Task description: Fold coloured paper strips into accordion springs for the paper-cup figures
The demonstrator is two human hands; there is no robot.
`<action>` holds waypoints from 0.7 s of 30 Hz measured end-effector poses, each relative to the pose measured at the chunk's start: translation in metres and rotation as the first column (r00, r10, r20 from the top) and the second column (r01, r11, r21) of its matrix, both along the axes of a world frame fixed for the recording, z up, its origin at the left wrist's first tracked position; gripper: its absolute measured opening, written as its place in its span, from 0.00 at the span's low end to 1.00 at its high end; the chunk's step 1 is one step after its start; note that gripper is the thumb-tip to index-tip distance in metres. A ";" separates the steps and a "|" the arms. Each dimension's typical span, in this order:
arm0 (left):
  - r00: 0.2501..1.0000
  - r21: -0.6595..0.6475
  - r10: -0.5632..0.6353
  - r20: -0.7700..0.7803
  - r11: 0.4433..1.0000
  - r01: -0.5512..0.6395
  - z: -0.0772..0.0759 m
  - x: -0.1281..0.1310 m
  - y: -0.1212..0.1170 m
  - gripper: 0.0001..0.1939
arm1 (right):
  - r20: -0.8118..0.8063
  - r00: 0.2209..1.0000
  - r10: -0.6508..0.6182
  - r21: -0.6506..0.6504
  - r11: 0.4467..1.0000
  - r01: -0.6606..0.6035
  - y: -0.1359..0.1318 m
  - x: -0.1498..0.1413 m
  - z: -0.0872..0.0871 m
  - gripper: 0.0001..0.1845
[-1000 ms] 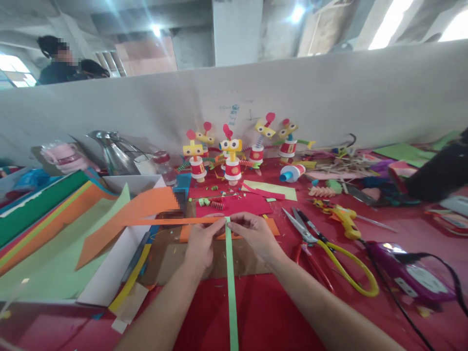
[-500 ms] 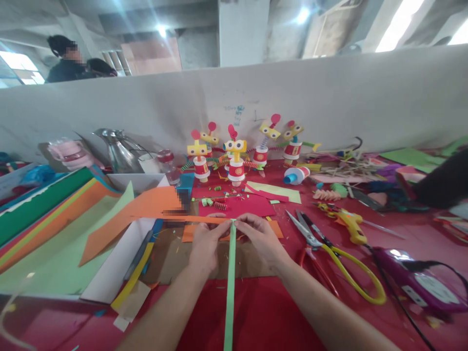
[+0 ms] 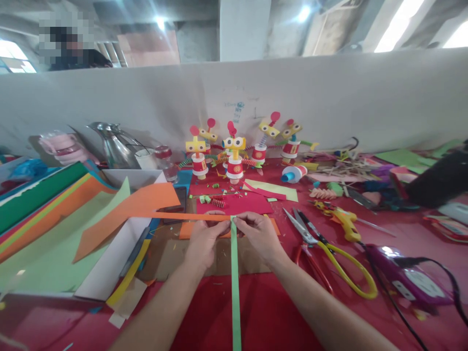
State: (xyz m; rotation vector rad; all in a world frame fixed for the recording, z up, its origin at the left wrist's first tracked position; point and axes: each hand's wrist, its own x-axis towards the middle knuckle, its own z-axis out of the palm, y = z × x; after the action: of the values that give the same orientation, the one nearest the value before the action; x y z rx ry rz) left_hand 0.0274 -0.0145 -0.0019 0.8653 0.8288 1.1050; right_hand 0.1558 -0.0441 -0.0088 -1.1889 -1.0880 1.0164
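My left hand (image 3: 203, 242) and my right hand (image 3: 258, 236) meet at the middle of the red table (image 3: 263, 312). Both pinch the joint where a long green paper strip (image 3: 235, 287) crosses a thin orange paper strip (image 3: 171, 216). The green strip runs from the fingertips straight toward me. The orange strip leads off to the left over a white box (image 3: 115, 256). Under my hands lie a brown cardboard sheet (image 3: 168, 256) and a small orange sheet (image 3: 272, 223).
Yellow-handled scissors (image 3: 331, 253) and a yellow glue gun (image 3: 343, 222) lie right of my hands, a purple device (image 3: 409, 278) with a cable beyond. Paper-cup figures (image 3: 234, 156) stand at the back by a grey partition (image 3: 329, 97). Coloured paper sheets (image 3: 47, 209) are stacked left. A person's head shows beyond the partition.
My hands stay pinched on the crossed strips; they have barely shifted. The view has drifted slightly.
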 end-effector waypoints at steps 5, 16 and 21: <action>0.996 -0.020 -0.088 0.011 0.996 0.088 -0.002 -0.002 0.005 0.13 | -0.064 0.996 -0.056 -0.035 0.998 0.053 0.000 0.002 0.003 0.09; 0.995 -0.025 -0.043 -0.091 0.999 0.041 0.000 0.001 0.001 0.14 | -0.091 0.996 -0.004 -0.070 0.998 -0.002 0.007 0.003 -0.009 0.10; 0.988 -0.001 0.089 -0.128 0.996 -0.090 -0.008 0.004 0.002 0.12 | 0.147 0.989 -0.023 0.001 1.000 0.023 0.008 0.005 -0.010 0.08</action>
State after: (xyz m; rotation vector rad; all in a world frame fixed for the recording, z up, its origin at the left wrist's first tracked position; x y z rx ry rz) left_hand 0.0312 -0.0128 -0.0094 0.9072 0.9854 1.1327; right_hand 0.1604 -0.0358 -0.0183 -1.2901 -1.1862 0.9231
